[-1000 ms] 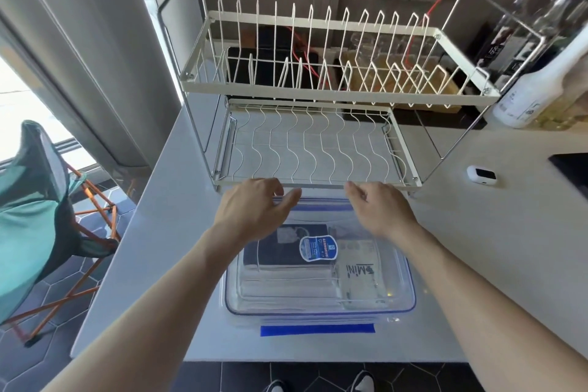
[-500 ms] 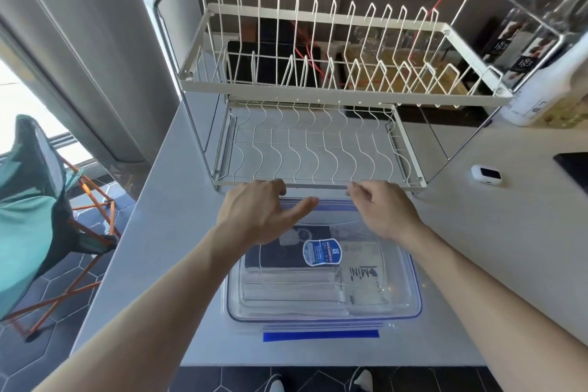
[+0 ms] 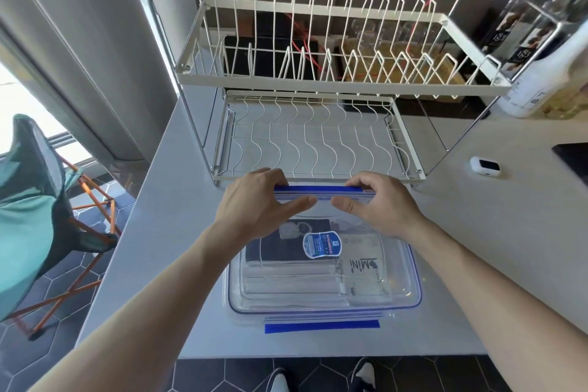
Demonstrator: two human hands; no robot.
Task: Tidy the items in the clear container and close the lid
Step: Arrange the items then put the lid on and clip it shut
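Clear container [image 3: 321, 283], lid on, on bench [image 3: 165, 232]. Far blue latch [image 3: 318, 190], 12 o'clock edge, is pinched by left hand [image 3: 257, 204] and right hand [image 3: 381, 204], each grip clamped on it.

A single wide-angle view looks from the person's head, forward and steeply down onto a pale countertop [image 3: 152, 200]. It sits close: both forearms run in from the bottom corners, and the clear container [image 3: 321, 280] fills the near centre. The white dish rack [image 3: 318, 86] stands across the far centre, with the wall behind it at the top edge. Floor tiles and a folding chair [image 3: 31, 216] show at the left, straight lines bowing toward the edges.
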